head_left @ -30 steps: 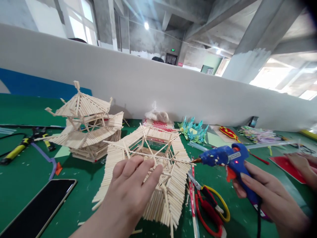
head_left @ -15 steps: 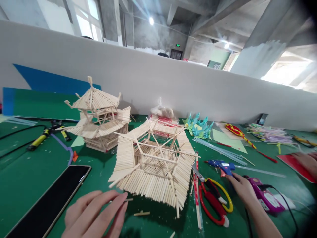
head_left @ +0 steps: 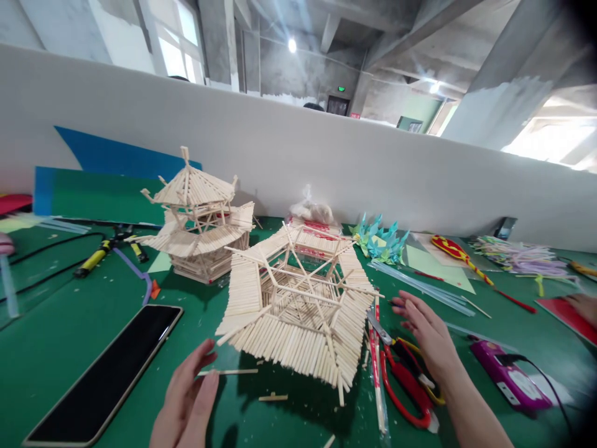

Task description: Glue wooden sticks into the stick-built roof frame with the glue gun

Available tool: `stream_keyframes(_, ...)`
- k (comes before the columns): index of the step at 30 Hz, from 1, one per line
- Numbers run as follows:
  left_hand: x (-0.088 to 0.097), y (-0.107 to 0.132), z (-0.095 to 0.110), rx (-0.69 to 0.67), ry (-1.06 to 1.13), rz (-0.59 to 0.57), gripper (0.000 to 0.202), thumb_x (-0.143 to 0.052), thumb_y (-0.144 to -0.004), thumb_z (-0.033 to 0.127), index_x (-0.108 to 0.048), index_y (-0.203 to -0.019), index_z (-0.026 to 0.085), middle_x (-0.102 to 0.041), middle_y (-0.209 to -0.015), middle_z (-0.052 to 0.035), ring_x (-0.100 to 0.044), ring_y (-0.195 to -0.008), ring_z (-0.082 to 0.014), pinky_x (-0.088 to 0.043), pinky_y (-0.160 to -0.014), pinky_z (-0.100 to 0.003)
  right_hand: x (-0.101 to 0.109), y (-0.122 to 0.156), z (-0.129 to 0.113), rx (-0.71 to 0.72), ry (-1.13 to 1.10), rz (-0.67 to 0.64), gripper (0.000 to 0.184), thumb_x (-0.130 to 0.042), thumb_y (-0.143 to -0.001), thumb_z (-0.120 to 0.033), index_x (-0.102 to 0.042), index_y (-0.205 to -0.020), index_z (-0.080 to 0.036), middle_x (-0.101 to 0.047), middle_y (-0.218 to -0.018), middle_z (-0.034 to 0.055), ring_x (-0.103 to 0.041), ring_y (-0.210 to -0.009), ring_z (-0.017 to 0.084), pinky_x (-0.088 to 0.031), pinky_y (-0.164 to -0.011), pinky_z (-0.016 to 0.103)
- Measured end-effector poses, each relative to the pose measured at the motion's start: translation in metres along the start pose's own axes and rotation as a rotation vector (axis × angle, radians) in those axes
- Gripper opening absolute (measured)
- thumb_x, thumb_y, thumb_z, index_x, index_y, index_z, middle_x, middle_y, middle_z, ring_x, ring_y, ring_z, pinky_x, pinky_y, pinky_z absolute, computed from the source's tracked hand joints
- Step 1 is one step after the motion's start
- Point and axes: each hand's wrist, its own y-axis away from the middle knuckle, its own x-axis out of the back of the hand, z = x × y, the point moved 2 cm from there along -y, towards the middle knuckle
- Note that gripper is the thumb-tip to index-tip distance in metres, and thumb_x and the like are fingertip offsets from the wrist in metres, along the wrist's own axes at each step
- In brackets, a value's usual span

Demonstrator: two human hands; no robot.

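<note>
My left hand (head_left: 189, 395) is at the front left, its thumb and fingers pinched on one end of a thin wooden stick (head_left: 237, 372). The stick's free end points right, below a hexagonal wooden stick roof frame (head_left: 280, 345). That frame has slatted eaves and an open centre with crossing sticks. To its right is my right hand (head_left: 426, 336), curled around a glue gun that it almost wholly hides; a clear glue stick (head_left: 485, 336) trails out behind. Red and yellow handled scissors (head_left: 405, 386) lie below that hand. A short stick piece (head_left: 273, 397) lies in front of the frame.
A finished-looking stick pavilion (head_left: 198, 218) stands back left. A phone (head_left: 107, 379) lies front left, yellow-handled pliers (head_left: 96, 258) behind it. Turquoise folded paper (head_left: 380, 239) and a purple device with a cable (head_left: 510, 376) are right. Another person's hand (head_left: 585, 308) rests on red paper (head_left: 566, 320).
My right hand has moved left towards the frame, with the glue gun now mostly hidden behind it. My left hand has drawn back slightly, and more of its stick shows. The view has shifted a little.
</note>
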Motion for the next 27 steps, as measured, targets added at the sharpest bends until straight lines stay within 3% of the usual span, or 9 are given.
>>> stream_keyframes(4,-0.011,-0.014,0.009,0.052,0.284,-0.082,0.048,-0.034,-0.087,0.051,-0.038,-0.130,0.028,-0.043,-0.137,-0.0041,-0.040,-0.124,-0.0282,-0.045,-0.094,-0.042,-0.040,-0.009,-0.005,0.060,-0.098,-0.081,0.048,-0.030,-0.089,-0.051,-0.053,-0.114,-0.017,-0.064,-0.107,0.0092,-0.063,-0.092,0.020,-0.052,-0.072,0.034)
stream_keyframes(7,-0.018,-0.018,0.007,0.010,0.303,-0.136,0.048,-0.026,-0.090,0.048,-0.035,-0.132,0.025,-0.043,-0.137,-0.0059,-0.042,-0.123,-0.0259,-0.044,-0.096,-0.041,-0.051,-0.005,0.005,0.143,0.015,-0.035,0.038,-0.042,-0.089,-0.044,-0.053,-0.110,-0.014,-0.062,-0.104,0.0084,-0.060,-0.092,0.020,-0.047,-0.080,0.042)
stream_keyframes(10,-0.015,-0.018,-0.008,0.010,0.188,-0.097,0.045,-0.040,-0.086,0.048,-0.040,-0.126,0.027,-0.042,-0.137,-0.0064,-0.037,-0.126,-0.0286,-0.041,-0.097,-0.044,-0.049,0.013,0.013,0.274,0.223,-0.016,0.030,-0.052,-0.082,-0.032,-0.056,-0.107,-0.016,-0.057,-0.111,0.0110,-0.051,-0.105,0.025,-0.037,-0.092,0.049)
stream_keyframes(12,-0.010,-0.018,-0.021,-0.108,-0.038,-0.116,0.043,-0.053,-0.080,0.045,-0.048,-0.118,0.026,-0.042,-0.135,-0.0091,-0.036,-0.125,-0.0337,-0.041,-0.094,-0.049,-0.049,0.027,0.015,0.359,0.354,-0.042,0.027,-0.052,-0.079,-0.026,-0.060,-0.102,-0.017,-0.055,-0.114,0.0138,-0.047,-0.108,0.029,-0.033,-0.095,0.050)
stream_keyframes(15,-0.008,-0.015,-0.037,-0.555,-0.531,-0.207,0.042,-0.053,-0.079,0.039,-0.051,-0.116,0.019,-0.050,-0.127,-0.0155,-0.044,-0.118,-0.0352,-0.038,-0.093,-0.055,-0.053,0.043,0.019,0.452,0.499,-0.117,0.021,-0.050,-0.075,-0.021,-0.064,-0.091,-0.018,-0.057,-0.109,0.0144,-0.047,-0.106,0.032,-0.036,-0.091,0.051)
stream_keyframes(17,-0.010,-0.011,-0.045,-0.772,-0.773,-0.256,0.045,-0.050,-0.081,0.038,-0.047,-0.121,0.017,-0.053,-0.124,-0.0165,-0.046,-0.117,-0.0327,-0.037,-0.095,-0.053,-0.056,0.048,0.022,0.493,0.565,-0.160,0.020,-0.048,-0.075,-0.018,-0.065,-0.086,-0.018,-0.059,-0.105,0.0142,-0.049,-0.104,0.032,-0.038,-0.087,0.051)
stream_keyframes(21,-0.022,0.000,-0.051,-0.897,-1.007,-0.313,0.053,-0.047,-0.082,0.043,-0.042,-0.127,0.016,-0.052,-0.128,-0.0162,-0.046,-0.119,-0.0313,-0.040,-0.094,-0.049,-0.056,0.046,0.030,0.550,0.647,-0.204,0.022,-0.044,-0.078,-0.016,-0.065,-0.084,-0.017,-0.061,-0.100,0.0141,-0.051,-0.101,0.031,-0.041,-0.085,0.049)
stream_keyframes(25,-0.033,0.010,-0.049,-0.988,-0.940,-0.308,0.058,-0.049,-0.081,0.043,-0.038,-0.130,0.014,-0.055,-0.124,-0.0174,-0.051,-0.113,-0.0329,-0.048,-0.087,-0.048,-0.047,0.036,0.037,0.573,0.670,-0.246,0.023,-0.044,-0.080,-0.020,-0.065,-0.090,-0.019,-0.063,-0.101,0.0113,-0.054,-0.100,0.027,-0.043,-0.087,0.045)
stream_keyframes(27,-0.033,0.012,-0.050,-0.917,-0.852,-0.300,0.056,-0.049,-0.082,0.039,-0.035,-0.131,0.015,-0.054,-0.125,-0.0172,-0.051,-0.113,-0.0330,-0.052,-0.082,-0.045,-0.042,0.032,0.037,0.565,0.661,-0.261,0.024,-0.044,-0.080,-0.020,-0.065,-0.092,-0.019,-0.063,-0.102,0.0107,-0.055,-0.099,0.026,-0.044,-0.086,0.044)
